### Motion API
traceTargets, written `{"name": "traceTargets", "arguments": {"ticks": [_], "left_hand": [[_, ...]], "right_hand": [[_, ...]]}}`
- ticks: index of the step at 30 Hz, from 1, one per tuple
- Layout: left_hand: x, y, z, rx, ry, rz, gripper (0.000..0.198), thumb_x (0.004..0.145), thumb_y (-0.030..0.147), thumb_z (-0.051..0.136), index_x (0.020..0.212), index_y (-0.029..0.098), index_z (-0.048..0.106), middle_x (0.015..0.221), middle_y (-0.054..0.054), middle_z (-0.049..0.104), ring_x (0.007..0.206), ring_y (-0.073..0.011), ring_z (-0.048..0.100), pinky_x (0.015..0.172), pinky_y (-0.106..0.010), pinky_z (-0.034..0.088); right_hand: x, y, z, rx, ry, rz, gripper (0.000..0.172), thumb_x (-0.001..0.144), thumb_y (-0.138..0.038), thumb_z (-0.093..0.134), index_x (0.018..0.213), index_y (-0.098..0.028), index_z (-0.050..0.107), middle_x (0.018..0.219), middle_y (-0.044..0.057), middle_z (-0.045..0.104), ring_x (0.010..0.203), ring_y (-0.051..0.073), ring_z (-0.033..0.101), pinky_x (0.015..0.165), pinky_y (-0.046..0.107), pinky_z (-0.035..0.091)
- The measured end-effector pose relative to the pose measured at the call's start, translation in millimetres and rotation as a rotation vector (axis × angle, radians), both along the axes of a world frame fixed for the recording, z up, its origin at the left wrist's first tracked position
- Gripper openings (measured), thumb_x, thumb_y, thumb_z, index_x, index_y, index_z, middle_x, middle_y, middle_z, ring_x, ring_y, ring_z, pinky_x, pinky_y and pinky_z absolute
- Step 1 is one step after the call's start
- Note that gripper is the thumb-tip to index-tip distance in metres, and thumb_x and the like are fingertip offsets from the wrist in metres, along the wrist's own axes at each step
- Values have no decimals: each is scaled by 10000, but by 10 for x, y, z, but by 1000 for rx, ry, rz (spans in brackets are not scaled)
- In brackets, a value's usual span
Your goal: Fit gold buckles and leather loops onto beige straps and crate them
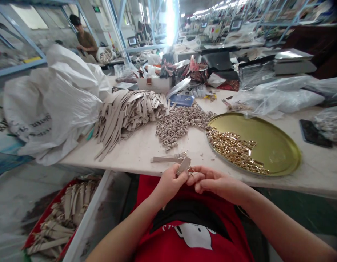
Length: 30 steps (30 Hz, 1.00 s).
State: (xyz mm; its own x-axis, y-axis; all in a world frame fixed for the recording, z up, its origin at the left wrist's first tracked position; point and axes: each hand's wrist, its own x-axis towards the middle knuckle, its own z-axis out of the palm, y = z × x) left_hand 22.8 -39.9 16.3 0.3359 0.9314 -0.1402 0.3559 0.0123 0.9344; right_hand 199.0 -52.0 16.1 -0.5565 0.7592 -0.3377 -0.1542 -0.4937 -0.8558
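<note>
My left hand [172, 181] is closed on a short beige strap [184, 166], held up at the table's front edge. A small gold buckle [190, 169] shows at the strap's side. Against that buckle rest the bent fingers of my right hand [212, 181]; its grip is partly hidden. Just beyond my hands lies a strap with a gold fitting [168, 158]. A heap of flat beige strips [132, 109] covers the table's left part, with a pile of small beige loops [175, 127] beside it. Gold metal buckles [236, 151] lie on the near left side of a round gold tray [280, 145].
Below left, a red-rimmed basket [68, 214] holds several straps with fittings. A big white sack [56, 102] leans at the table's left. A phone [315, 133] and plastic bags [288, 96] lie right. Another person [86, 40] is at the back left.
</note>
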Motion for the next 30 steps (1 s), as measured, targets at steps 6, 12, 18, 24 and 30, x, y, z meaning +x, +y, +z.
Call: {"name": "traceTargets", "arguments": {"ticks": [6, 12, 18, 24, 30], "left_hand": [[-16, -47, -32, -198, -93, -125, 227, 768, 329, 486, 816, 125, 572, 679, 16, 531, 637, -111, 459, 585, -206, 354], [-13, -99, -7, -186, -49, -153, 210, 759, 310, 479, 785, 122, 567, 650, 22, 510, 599, -101, 428, 546, -202, 319], [-39, -115, 26, 9, 190, -118, 187, 774, 303, 455, 743, 144, 550, 616, 22, 504, 575, -111, 417, 534, -216, 300], [-14, -80, -43, -125, 132, -250, 149, 758, 259, 457, 771, 140, 544, 674, 20, 523, 595, -105, 424, 511, -204, 290], [-102, -90, -110, -177, 44, -198, 308, 862, 409, 339, 783, 151, 487, 566, 47, 429, 517, -89, 383, 497, -204, 295]], "right_hand": [[-60, -59, -129, 218, -241, -108, 279, 697, -356, 669, 852, -176, 524, 631, -35, 576, 539, 87, 502, 527, 230, 391], [-101, -114, -137, 158, -122, -141, 365, 716, -360, 658, 1004, -185, 518, 639, -44, 555, 556, 86, 499, 561, 230, 401], [-37, -183, -204, -14, 20, -85, 389, 704, -295, 679, 1041, -212, 504, 774, -13, 607, 637, 91, 559, 617, 237, 438], [-96, -179, -352, 122, -112, -163, 293, 698, -364, 688, 876, -171, 559, 621, -36, 573, 525, 74, 499, 508, 209, 389], [-102, -177, -417, -82, 62, -437, 251, 631, -304, 754, 825, -202, 632, 656, -43, 609, 562, 57, 527, 591, 196, 449]]}}
